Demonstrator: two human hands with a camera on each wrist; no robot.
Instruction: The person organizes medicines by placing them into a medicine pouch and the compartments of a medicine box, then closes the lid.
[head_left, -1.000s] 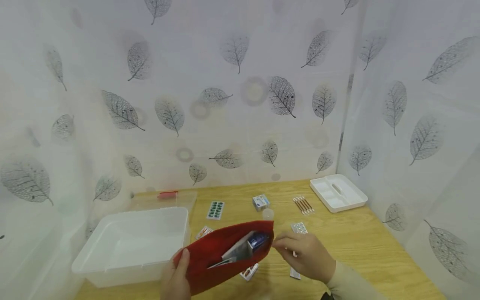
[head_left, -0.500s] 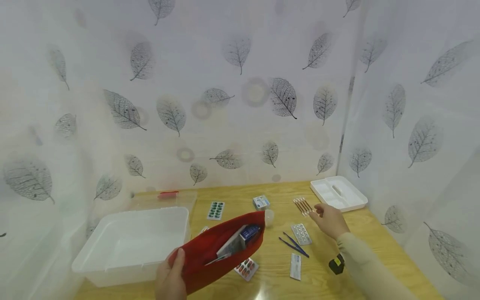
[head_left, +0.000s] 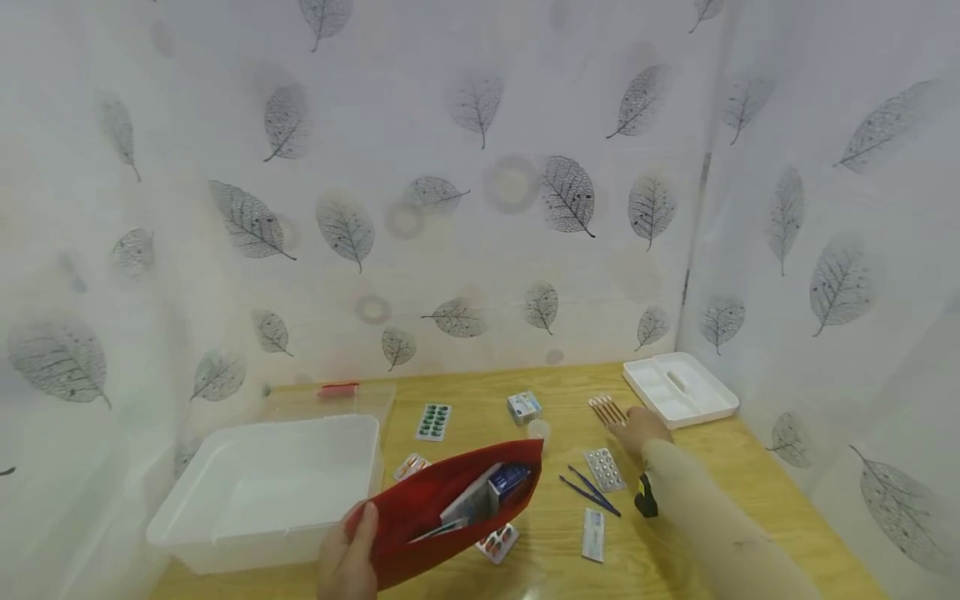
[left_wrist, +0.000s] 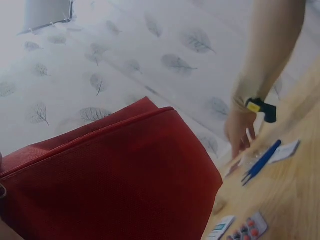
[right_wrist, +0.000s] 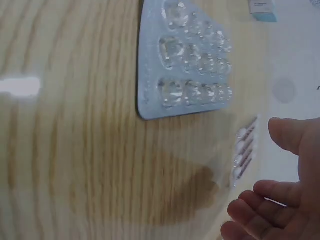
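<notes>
My left hand (head_left: 349, 550) grips one end of a red zip pouch (left_wrist: 115, 175), thumb over its rim. The pouch's mouth gapes in the head view, showing a dark blue box (head_left: 508, 483) and pale flat packets inside. My right hand (head_left: 641, 429) reaches over the table to a small row of cotton swabs (head_left: 607, 411) with brown sticks and white tips. In the right wrist view its thumb and fingers stand apart around the near end of the swabs (right_wrist: 245, 152), with nothing held. Near that hand lies a silver blister pack (right_wrist: 185, 65) of clear round pockets.
Blue tweezers (head_left: 590, 490) and a white packet (head_left: 593, 535) lie nearer me. Capsule blister packs (head_left: 433, 422), a small box (head_left: 523, 407) and a clear cup (head_left: 537, 431) are mid-table. A clear bin (head_left: 262, 483) stands left, a white divided tray (head_left: 681, 390) back right.
My right hand has left the pouch's side and moved right and away from me to the cotton swabs. The left hand still holds the pouch, which has shifted only slightly.
</notes>
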